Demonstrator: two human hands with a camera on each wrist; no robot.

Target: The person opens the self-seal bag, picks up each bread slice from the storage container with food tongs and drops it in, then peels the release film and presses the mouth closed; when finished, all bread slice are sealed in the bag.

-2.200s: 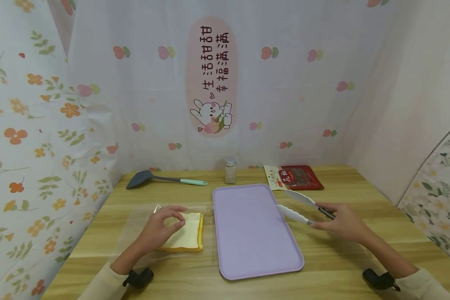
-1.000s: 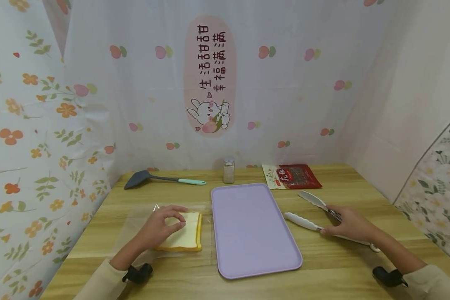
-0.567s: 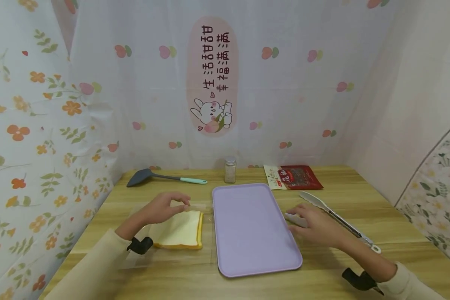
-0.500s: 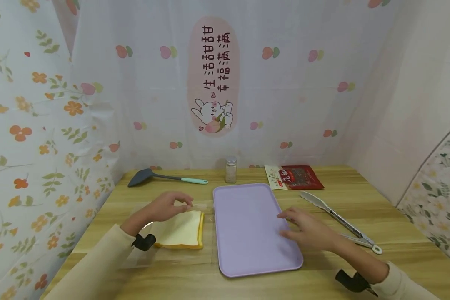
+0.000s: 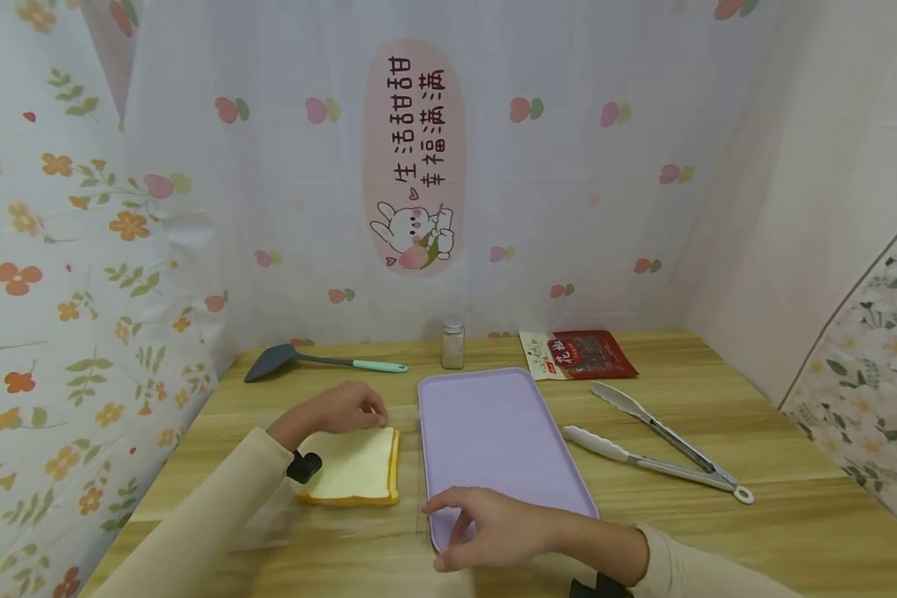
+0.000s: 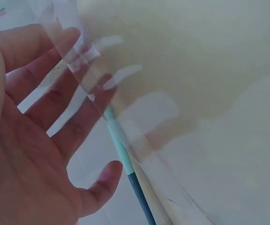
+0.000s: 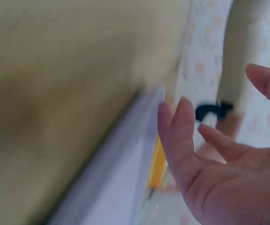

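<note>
Slices of bread (image 5: pixel 344 469) lie stacked on the left of the table, with a clear plastic sheet (image 5: pixel 411 457) around them. My left hand (image 5: pixel 344 407) is by their far edge. In the left wrist view its fingers (image 6: pixel 55 96) are spread loosely against clear film, thumb apart. Over the near left corner of a lilac tray (image 5: pixel 493 432) is my right hand (image 5: pixel 497 531), fingers loosely bent and holding nothing. In the right wrist view the tray (image 7: pixel 116 187) edge passes close to the right hand (image 7: pixel 238 183). Tongs (image 5: pixel 661 468) lie spread right of the tray.
A spatula (image 5: pixel 272 361) with a mint handle lies at the back left. Behind the tray stands a small glass jar (image 5: pixel 453 347) with a metal lid. A red and cream packet (image 5: pixel 586 355) lies at the back right. Patterned cloth surrounds the table.
My right hand has let go of the tongs, which now lie on the table, and moved left and nearer over the tray. My left hand has shifted towards the bread's far edge.
</note>
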